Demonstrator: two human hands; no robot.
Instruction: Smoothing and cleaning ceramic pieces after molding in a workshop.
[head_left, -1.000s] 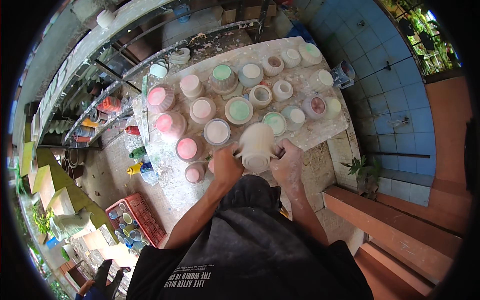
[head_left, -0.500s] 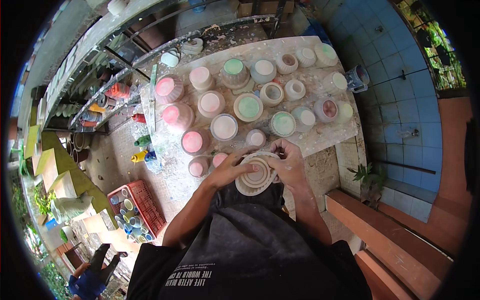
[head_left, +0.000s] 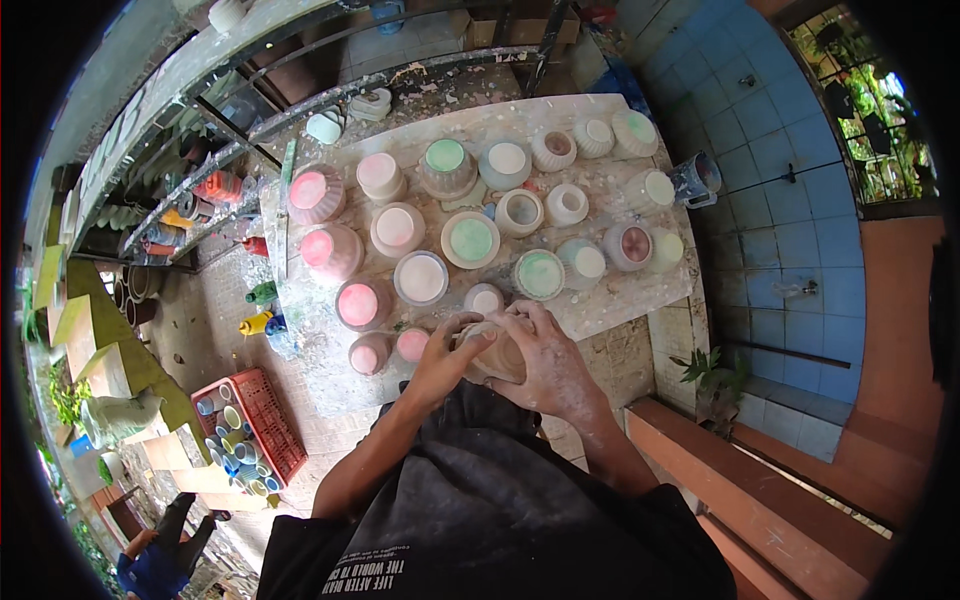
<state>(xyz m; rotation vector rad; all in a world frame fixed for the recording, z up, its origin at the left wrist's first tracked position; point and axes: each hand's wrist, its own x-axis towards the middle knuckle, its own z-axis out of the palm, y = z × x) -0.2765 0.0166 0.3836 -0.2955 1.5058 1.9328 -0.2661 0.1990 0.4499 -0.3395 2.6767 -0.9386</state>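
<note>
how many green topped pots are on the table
4: back centre pot, far right corner pot, middle pot, front pot right of it. Yellowish pot not counted. Left hand and right hand may hide others.

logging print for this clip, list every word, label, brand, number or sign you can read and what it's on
Black shirt: large white lettering, upside down in this view; I won't copy its wording.
Same shirt: smaller white print just above it in the picture, too small to read.
Held pot: no lettering visible.
Pots on the table: none I can make out.
</note>
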